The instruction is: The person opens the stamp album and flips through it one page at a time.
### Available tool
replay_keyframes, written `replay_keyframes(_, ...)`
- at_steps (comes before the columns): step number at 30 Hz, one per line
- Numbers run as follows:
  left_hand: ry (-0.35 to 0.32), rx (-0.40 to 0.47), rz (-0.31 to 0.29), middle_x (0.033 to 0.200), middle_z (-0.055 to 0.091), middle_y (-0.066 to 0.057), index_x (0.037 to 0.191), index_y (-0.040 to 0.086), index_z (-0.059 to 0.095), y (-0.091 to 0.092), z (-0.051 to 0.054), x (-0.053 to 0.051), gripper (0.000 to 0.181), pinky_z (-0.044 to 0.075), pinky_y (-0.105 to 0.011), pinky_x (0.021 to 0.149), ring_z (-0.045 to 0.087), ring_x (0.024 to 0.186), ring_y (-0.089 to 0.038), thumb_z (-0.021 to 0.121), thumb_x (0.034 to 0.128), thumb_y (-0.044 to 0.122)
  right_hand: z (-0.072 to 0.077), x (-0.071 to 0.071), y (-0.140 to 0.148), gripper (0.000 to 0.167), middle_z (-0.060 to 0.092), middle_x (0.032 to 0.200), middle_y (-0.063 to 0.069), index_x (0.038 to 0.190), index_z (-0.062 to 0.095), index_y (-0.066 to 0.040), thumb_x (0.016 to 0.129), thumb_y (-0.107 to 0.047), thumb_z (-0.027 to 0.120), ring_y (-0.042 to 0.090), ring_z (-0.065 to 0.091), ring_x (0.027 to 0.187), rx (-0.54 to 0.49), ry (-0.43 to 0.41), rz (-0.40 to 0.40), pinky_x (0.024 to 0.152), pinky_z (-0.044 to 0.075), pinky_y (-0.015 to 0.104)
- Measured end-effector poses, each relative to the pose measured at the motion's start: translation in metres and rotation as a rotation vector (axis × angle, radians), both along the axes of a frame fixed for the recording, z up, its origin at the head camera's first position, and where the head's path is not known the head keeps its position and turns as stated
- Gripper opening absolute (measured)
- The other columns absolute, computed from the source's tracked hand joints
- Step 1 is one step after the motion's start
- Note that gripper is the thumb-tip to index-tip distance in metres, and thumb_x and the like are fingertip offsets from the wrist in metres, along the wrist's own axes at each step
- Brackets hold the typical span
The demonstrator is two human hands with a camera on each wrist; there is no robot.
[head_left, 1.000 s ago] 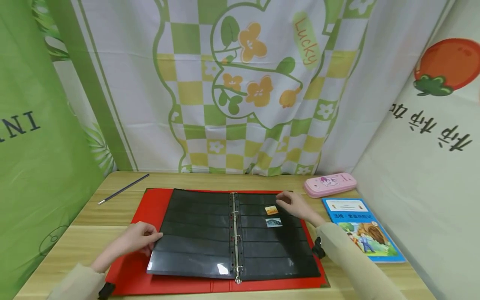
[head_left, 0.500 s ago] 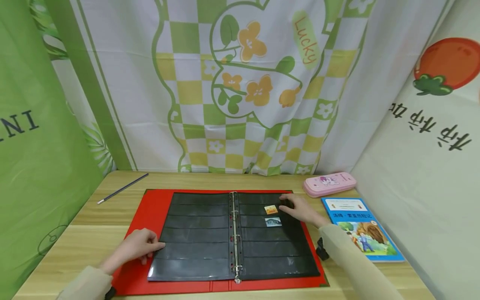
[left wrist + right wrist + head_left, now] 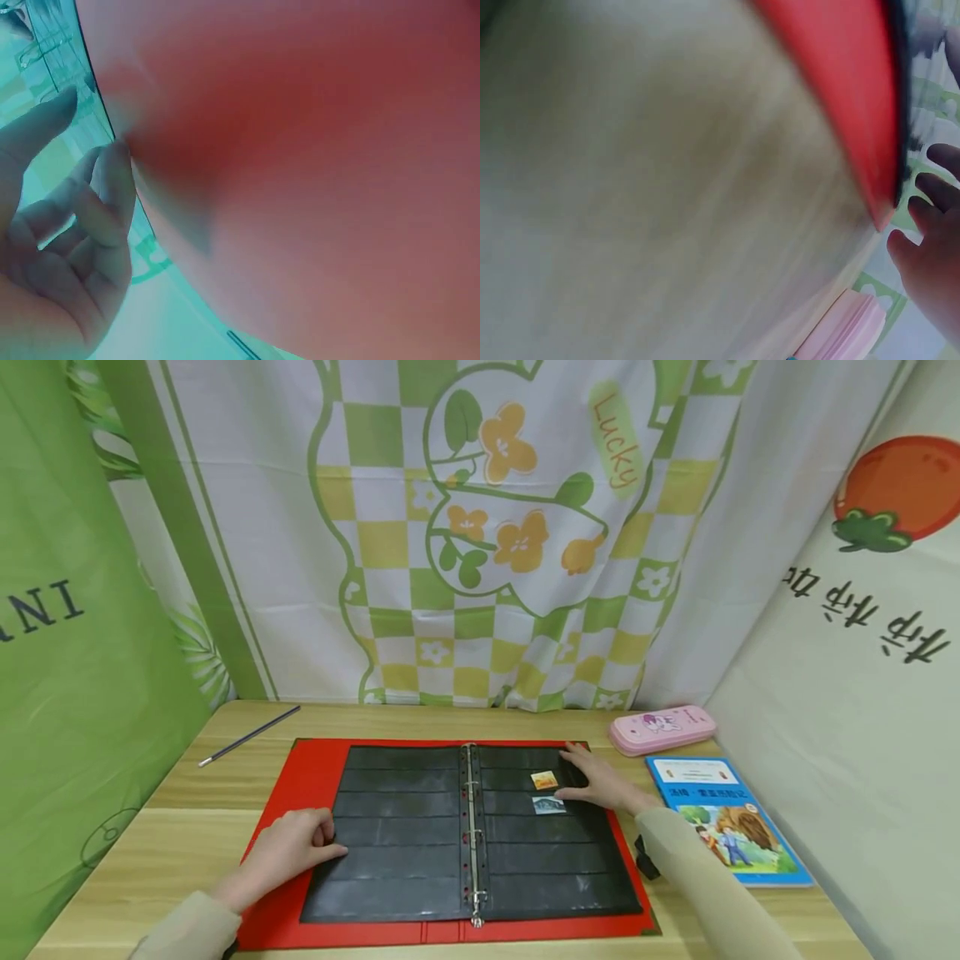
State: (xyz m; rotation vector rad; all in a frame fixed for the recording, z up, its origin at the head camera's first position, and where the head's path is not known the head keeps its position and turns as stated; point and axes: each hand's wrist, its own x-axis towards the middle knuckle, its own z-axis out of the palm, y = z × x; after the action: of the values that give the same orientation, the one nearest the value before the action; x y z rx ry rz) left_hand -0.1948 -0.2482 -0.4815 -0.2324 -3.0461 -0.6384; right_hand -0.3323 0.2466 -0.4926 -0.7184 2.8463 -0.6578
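An album of black pocket pages in a red ring binder lies spread on the table. Two small stamps show on the right page: an orange-yellow stamp above a blue-grey stamp. My left hand rests at the outer edge of the left page, its thumb reaching over the page; in the left wrist view thumb and fingers stand apart. On the upper right page my right hand lies with spread fingers, the thumb beside the blue-grey stamp. Neither hand grips anything.
A pink pencil case sits at the back right, with a blue picture book in front of it. Toward the back left lies a pencil. Curtains enclose the table behind and at both sides.
The raised left page has come down flat, and my left hand has let go of its edge and shifted right. My right hand has moved slightly down and its fingers have spread.
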Motion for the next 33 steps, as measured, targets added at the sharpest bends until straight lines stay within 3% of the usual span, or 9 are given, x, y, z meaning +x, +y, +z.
replay_keyframes(4, 0.094, -0.045, -0.089, 0.088, 0.061, 0.003, 0.094, 0.015, 0.067, 0.003, -0.004, -0.002, 0.036, 0.048, -0.024, 0.058, 0.055, 0.077, -0.010, 0.087, 0.0722, 0.036, -0.004, -0.002, 0.003, 0.092, 0.021, 0.163, 0.025, 0.153, 0.034, 0.000, 0.086, -0.052, 0.071, 0.049, 0.024, 0.148, 0.022, -0.002, 0.006, 0.113, 0.028, 0.068)
replay_keyframes(7, 0.153, -0.104, -0.186, 0.117, 0.064, -0.009, 0.119, 0.007, 0.067, 0.003, -0.008, -0.004, 0.057, 0.058, -0.038, 0.079, 0.060, 0.104, -0.024, 0.083, 0.0768, 0.040, -0.006, -0.003, 0.004, 0.095, 0.020, 0.163, 0.026, 0.154, 0.032, 0.000, 0.086, -0.055, 0.070, 0.049, 0.024, 0.148, 0.039, 0.005, 0.004, 0.114, 0.028, 0.067)
replay_keyframes(10, 0.122, -0.126, -0.275, 0.148, 0.048, -0.020, 0.142, 0.004, 0.052, 0.004, -0.012, -0.005, 0.079, 0.044, -0.060, 0.104, 0.045, 0.135, -0.044, 0.074, 0.0836, 0.051, -0.007, -0.005, 0.005, 0.098, 0.018, 0.164, 0.026, 0.155, 0.028, 0.000, 0.087, -0.058, 0.067, 0.049, 0.022, 0.149, 0.064, -0.011, 0.001, 0.115, 0.026, 0.066)
replay_keyframes(12, 0.056, -0.112, -0.305, 0.158, 0.035, -0.021, 0.150, 0.005, 0.042, 0.005, -0.014, -0.005, 0.088, 0.033, -0.068, 0.110, 0.030, 0.145, -0.049, 0.066, 0.0858, 0.060, -0.007, -0.005, 0.005, 0.098, 0.016, 0.164, 0.026, 0.155, 0.026, 0.000, 0.087, -0.059, 0.065, 0.049, 0.020, 0.149, 0.074, -0.025, 0.000, 0.116, 0.025, 0.067)
replay_keyframes(16, -0.017, -0.116, -0.329, 0.163, 0.028, -0.017, 0.154, 0.006, 0.035, 0.009, -0.016, -0.004, 0.098, 0.022, -0.071, 0.114, 0.022, 0.150, -0.047, 0.058, 0.0846, 0.071, -0.005, -0.004, 0.005, 0.098, 0.014, 0.165, 0.024, 0.156, 0.024, -0.001, 0.088, -0.060, 0.064, 0.047, 0.017, 0.151, 0.075, -0.051, -0.003, 0.117, 0.023, 0.066)
replay_keyframes(23, -0.027, -0.161, -0.353, 0.163, 0.029, -0.013, 0.154, 0.006, 0.033, 0.010, -0.016, -0.006, 0.100, 0.020, -0.070, 0.116, 0.025, 0.150, -0.043, 0.055, 0.0843, 0.074, -0.001, 0.000, 0.001, 0.095, 0.016, 0.164, 0.026, 0.156, 0.023, 0.001, 0.092, -0.059, 0.059, 0.047, 0.020, 0.150, 0.137, 0.003, 0.035, 0.118, 0.024, 0.063)
replay_keyframes(33, 0.002, -0.103, -0.391, 0.160, 0.034, -0.017, 0.153, 0.004, 0.036, 0.010, -0.022, -0.006, 0.099, 0.022, -0.073, 0.111, 0.032, 0.145, -0.046, 0.059, 0.0840, 0.071, -0.003, 0.003, 0.002, 0.098, 0.014, 0.164, 0.026, 0.156, 0.020, 0.003, 0.091, -0.058, 0.060, 0.046, 0.017, 0.151, 0.154, 0.003, 0.013, 0.120, 0.022, 0.061)
